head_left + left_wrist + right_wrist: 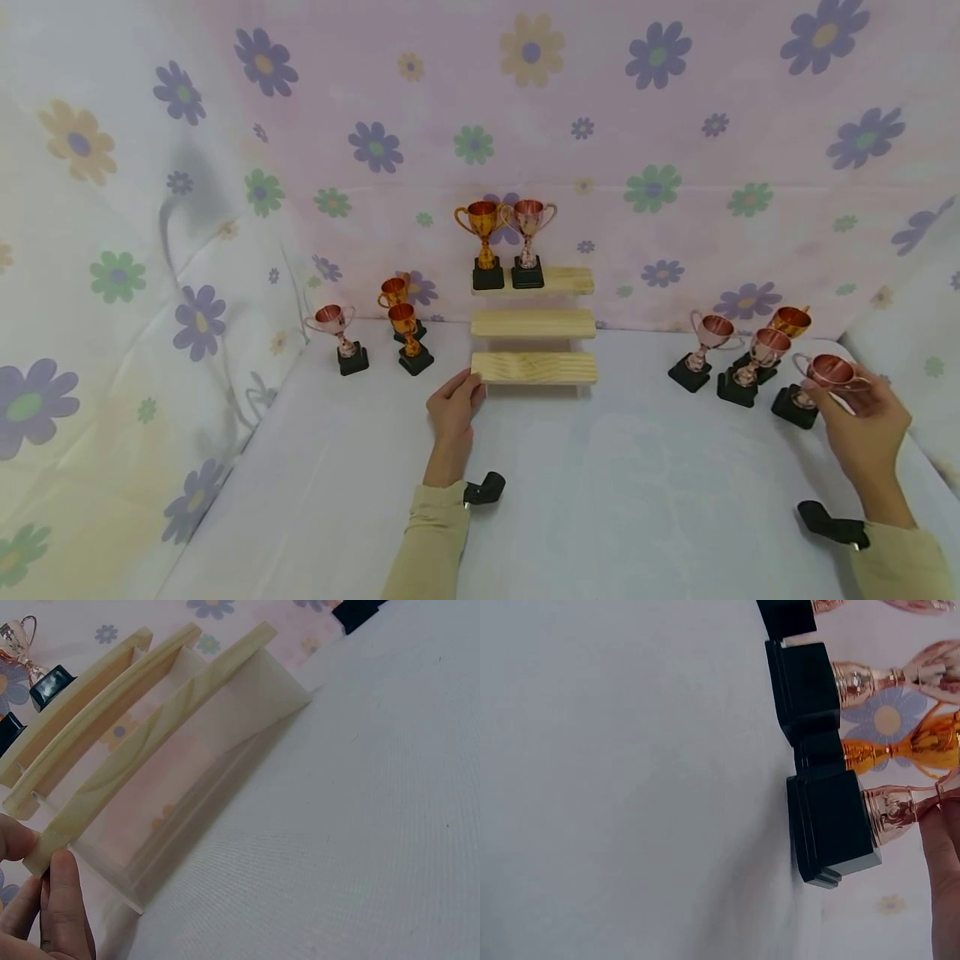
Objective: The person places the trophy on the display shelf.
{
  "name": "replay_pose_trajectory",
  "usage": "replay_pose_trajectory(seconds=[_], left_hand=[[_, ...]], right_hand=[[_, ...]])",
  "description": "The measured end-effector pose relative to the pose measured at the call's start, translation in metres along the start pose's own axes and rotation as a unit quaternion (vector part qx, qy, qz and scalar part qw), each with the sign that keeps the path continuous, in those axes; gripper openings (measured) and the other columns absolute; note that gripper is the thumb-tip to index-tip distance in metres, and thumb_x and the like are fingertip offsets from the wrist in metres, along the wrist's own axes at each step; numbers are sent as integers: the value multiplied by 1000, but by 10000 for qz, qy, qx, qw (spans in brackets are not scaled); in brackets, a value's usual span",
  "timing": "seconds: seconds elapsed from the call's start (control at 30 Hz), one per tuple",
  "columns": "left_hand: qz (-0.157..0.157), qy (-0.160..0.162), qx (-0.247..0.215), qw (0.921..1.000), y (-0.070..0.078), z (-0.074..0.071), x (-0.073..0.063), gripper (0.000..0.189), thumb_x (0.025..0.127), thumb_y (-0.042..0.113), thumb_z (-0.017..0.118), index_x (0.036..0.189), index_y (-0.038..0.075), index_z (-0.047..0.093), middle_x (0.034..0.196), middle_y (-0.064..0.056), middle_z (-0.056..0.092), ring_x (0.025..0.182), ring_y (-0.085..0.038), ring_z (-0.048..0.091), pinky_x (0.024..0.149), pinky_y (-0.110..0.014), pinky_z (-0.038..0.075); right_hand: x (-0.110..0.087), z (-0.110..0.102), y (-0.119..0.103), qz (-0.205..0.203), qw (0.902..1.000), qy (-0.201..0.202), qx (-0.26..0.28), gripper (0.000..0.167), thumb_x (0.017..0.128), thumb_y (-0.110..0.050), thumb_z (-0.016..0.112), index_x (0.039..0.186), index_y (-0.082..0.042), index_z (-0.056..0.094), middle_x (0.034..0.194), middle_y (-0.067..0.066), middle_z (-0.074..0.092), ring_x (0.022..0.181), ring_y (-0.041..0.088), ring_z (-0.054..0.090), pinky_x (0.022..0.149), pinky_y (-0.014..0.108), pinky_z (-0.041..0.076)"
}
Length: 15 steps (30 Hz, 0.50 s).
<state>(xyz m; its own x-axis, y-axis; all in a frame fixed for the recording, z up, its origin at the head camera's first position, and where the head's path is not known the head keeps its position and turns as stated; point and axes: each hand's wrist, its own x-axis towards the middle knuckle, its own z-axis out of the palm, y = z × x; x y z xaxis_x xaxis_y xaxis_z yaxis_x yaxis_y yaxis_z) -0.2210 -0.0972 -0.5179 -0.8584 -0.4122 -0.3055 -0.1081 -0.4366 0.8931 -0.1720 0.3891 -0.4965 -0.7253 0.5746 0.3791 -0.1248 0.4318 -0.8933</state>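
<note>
My left hand (pixel 452 408) pinches the left end of the lowest board (pixel 536 367) of a three-step wooden stand, thumb above and fingers below, as the left wrist view shows. On the right, my right hand (pixel 866 421) holds a rose-gold trophy (pixel 831 368) by its cup and handle. That trophy's black base (pixel 832 825) is close to the white table in the right wrist view. On the stand's top board (pixel 572 280), a gold trophy (pixel 483 220) and a rose-gold trophy (pixel 528 218) stand side by side. The middle board (pixel 532 323) bears nothing.
Left of the stand are a rose-gold trophy (pixel 331 320) and two gold trophies, one gold trophy (pixel 402 320) in front. Beside my right hand stand two rose-gold trophies, the nearer trophy (pixel 769 348) overlapping a gold trophy (pixel 791 320). Flowered cloth (pixel 660 133) hangs behind.
</note>
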Motion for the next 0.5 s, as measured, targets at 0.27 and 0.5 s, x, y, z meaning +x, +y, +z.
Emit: replay_pose_trajectory(seconds=[0.27, 0.5], left_hand=[[-7, 68, 12, 10000, -1, 0, 3, 29, 90, 0, 73, 118, -7, 71, 110, -18, 70, 85, -14, 70, 82, -27, 62], [-12, 72, -32, 10000, -1, 1, 2, 28, 90, -1, 73, 117, -7, 71, 110, -19, 70, 85, -15, 71, 80, -25, 62]], right_hand=[[-17, 4, -20, -154, 9973, -717, 74, 53, 76, 20, 75, 122, -7, 69, 93, -21, 63, 85, -10, 62, 78, 1, 49], [-37, 12, -33, -1373, 9755, -1638, -511, 55, 77, 16, 79, 127, 9, 61, 109, -35, 56, 93, -15, 56, 80, -1, 46]])
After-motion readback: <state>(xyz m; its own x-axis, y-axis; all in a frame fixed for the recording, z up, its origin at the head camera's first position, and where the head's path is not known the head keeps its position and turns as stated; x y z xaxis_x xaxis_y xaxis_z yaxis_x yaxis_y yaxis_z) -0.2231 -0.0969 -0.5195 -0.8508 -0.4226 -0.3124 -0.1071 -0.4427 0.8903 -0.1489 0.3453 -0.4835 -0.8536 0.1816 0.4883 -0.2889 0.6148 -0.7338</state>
